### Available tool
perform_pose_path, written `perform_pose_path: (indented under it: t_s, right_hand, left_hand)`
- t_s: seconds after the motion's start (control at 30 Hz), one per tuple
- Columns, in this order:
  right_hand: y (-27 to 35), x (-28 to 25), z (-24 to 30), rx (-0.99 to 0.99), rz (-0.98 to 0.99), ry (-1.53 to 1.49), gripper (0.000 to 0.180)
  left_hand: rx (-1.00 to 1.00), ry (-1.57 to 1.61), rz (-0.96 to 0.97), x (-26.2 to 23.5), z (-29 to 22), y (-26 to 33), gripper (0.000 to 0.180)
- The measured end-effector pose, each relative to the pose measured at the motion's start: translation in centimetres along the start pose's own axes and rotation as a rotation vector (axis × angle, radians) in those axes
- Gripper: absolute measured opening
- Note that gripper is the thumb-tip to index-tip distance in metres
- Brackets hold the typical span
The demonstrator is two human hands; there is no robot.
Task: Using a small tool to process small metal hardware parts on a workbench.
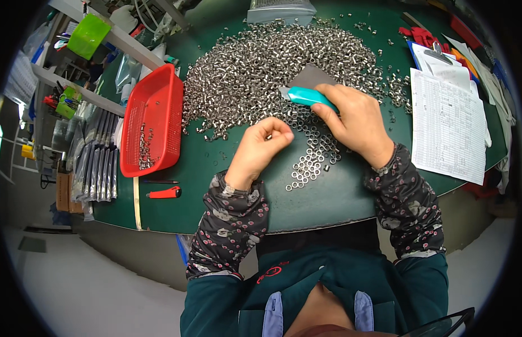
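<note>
A large heap of small shiny metal rings (283, 62) covers the far part of a dark green table (216, 185). A flat patch of rings (311, 160) lies spread out between my hands. My right hand (353, 121) grips a teal-handled tool (308, 96) with a flat grey blade lying on the rings. My left hand (261, 149) is closed, fingertips pinched together just left of the spread rings; something small like a ring may sit between them, too small to tell.
A red plastic basket (151, 121) with a few rings stands left of the heap. A red utility knife (165, 192) lies near the table's front edge. Printed paper sheets and a clipboard (446, 118) lie at right. Shelves with bags stand at left.
</note>
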State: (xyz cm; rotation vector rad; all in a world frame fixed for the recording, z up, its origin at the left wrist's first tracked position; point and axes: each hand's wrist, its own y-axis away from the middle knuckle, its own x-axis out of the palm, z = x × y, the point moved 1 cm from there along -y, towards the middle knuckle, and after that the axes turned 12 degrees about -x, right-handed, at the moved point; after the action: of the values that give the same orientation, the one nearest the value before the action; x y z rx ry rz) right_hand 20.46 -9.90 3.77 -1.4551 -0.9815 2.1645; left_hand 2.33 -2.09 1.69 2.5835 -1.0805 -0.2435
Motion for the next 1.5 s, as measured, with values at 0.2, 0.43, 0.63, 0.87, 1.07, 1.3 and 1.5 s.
perform_pose_path:
  t_s: [0.2,0.43,0.63,0.87,1.07,1.3,1.5]
  right_hand:
    - [0.0,0.0,0.4,-0.001,0.013,-0.004,0.02]
    - [0.0,-0.1,0.5,-0.013,0.011,0.0,0.021]
    - [-0.2,-0.3,0.7,-0.029,0.001,-0.014,0.02]
    - [0.2,-0.5,1.0,-0.016,0.089,-0.036,0.021]
    - [0.0,0.0,1.3,-0.04,0.097,-0.023,0.02]
    - [0.1,0.2,1.4,-0.023,0.139,-0.053,0.021]
    - [0.5,0.5,1.5,-0.005,0.193,-0.094,0.023]
  left_hand:
    - [0.375,-0.7,-0.157,2.2,0.8,-0.2,0.017]
    - [0.441,-0.742,-0.194,2.7,1.3,-0.7,0.012]
    - [0.29,-0.387,-0.13,1.0,1.4,-0.9,0.007]
    - [0.014,0.752,0.293,-1.8,1.2,-0.9,0.002]
    - [0.016,0.856,0.268,-2.1,1.2,-1.2,0.007]
    - [0.045,0.877,0.281,-2.2,1.8,-1.6,0.013]
    - [0.022,0.88,0.243,-2.1,1.9,-1.5,0.013]
